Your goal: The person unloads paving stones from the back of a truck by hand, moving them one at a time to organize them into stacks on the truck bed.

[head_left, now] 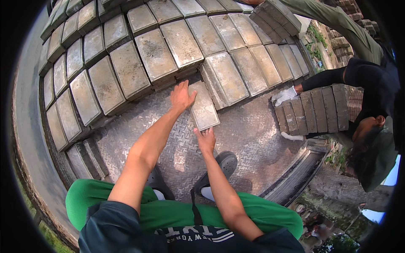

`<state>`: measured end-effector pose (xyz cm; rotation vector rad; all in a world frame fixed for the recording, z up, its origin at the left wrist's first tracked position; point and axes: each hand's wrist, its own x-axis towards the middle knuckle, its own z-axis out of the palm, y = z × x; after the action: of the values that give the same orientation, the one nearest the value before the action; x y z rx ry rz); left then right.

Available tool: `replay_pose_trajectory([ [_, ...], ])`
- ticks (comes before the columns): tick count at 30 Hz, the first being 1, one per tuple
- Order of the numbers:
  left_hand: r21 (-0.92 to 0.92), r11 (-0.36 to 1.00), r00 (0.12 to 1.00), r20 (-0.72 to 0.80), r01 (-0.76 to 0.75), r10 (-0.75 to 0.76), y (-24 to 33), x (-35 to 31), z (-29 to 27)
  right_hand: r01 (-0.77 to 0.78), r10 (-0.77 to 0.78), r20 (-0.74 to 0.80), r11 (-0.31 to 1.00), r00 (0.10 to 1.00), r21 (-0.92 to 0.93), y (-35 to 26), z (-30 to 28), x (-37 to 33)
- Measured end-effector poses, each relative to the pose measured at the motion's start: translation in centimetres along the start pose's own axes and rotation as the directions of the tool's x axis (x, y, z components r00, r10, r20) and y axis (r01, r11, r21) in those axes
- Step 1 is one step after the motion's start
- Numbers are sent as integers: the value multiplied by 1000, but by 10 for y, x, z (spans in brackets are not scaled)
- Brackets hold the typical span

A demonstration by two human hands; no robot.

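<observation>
A grey rectangular concrete paving block [204, 107] sits low at the end of a row, just above the metal floor. My left hand [182, 97] is against its far left side, with the thumb over its edge and the fingers stretched towards the neighbouring stack. My right hand [206, 140] holds its near end, the thumb at the edge and the other fingers partly hidden beneath. Stacked paving blocks [156, 52] rise just beyond my left hand, and a lower row [228, 78] stands to the block's right.
My feet stand on the patterned metal floor [168, 135] of a truck bed. At the right, a co-worker's white-gloved hand [284, 96] supports a row of several blocks [314, 110]. Another person's blocks [276, 19] are at the far right. A raised bed edge [295, 173] lies near right.
</observation>
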<state>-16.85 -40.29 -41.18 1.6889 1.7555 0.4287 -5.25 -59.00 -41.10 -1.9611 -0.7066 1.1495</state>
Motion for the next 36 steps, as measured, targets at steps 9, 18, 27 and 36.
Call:
replay_pose_trajectory([
  [9,142,987,983,173,-80,55,2,6,-6,65,-65,6,991,998,-115,22,-1,5],
  [18,-311,938,956,-192,155,-221,-19,-43,14,-81,73,95,994,993,79,14,-6,10],
  [27,-522,739,863,-10,426,-505,26,-81,34,-180,206,15,816,978,549,-38,-4,-2],
  [36,-596,761,933,-53,256,-355,-5,-17,51,-250,100,245,655,964,714,-50,11,30],
])
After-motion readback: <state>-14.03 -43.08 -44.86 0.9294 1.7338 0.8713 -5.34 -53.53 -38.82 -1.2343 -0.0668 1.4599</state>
